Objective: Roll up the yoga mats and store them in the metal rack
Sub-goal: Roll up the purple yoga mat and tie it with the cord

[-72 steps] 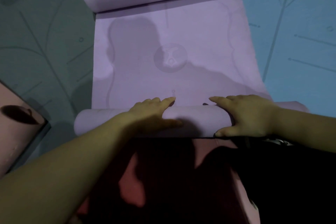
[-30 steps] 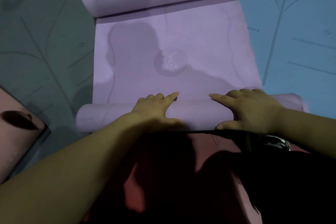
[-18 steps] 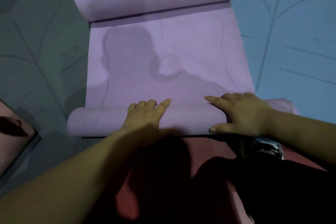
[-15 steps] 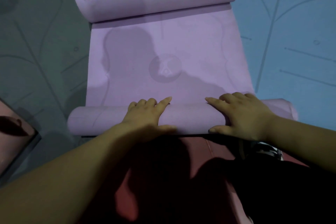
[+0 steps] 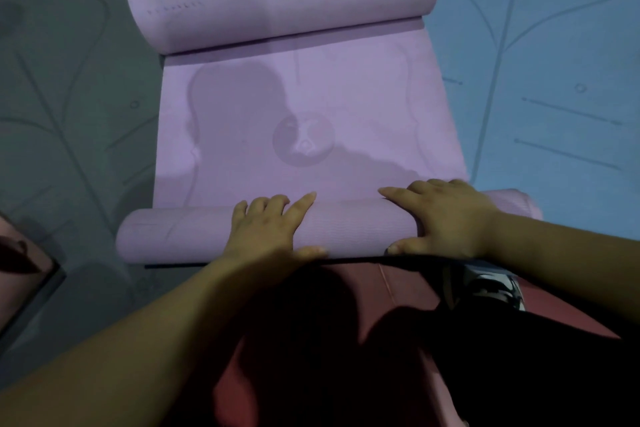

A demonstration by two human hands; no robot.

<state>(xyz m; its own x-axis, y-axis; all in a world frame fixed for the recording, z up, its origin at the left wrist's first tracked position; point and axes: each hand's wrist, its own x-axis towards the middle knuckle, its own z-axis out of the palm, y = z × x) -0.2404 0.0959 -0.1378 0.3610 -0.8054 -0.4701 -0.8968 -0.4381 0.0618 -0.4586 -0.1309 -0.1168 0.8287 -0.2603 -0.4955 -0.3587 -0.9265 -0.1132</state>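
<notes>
A purple yoga mat (image 5: 311,107) lies on the floor in front of me, with a round emblem at its middle. Its near end is wound into a roll (image 5: 180,232) that runs left to right. Its far end curls up into a second, thicker roll (image 5: 277,0). My left hand (image 5: 266,229) presses on the middle of the near roll, fingers over the top and thumb on the near side. My right hand (image 5: 446,218) grips the same roll further right. The roll's right end (image 5: 516,204) sticks out past that hand.
A dark green mat (image 5: 69,97) lies flat on the left and a blue mat (image 5: 554,80) on the right, both with leaf line patterns. Red floor (image 5: 398,288) shows below the roll. A pinkish object (image 5: 20,263) sits at the left edge. My dark clothing fills the lower right.
Both hands stay on the near roll, which has moved a little further along the mat toward the emblem. The view has tilted, showing more of the far roll.
</notes>
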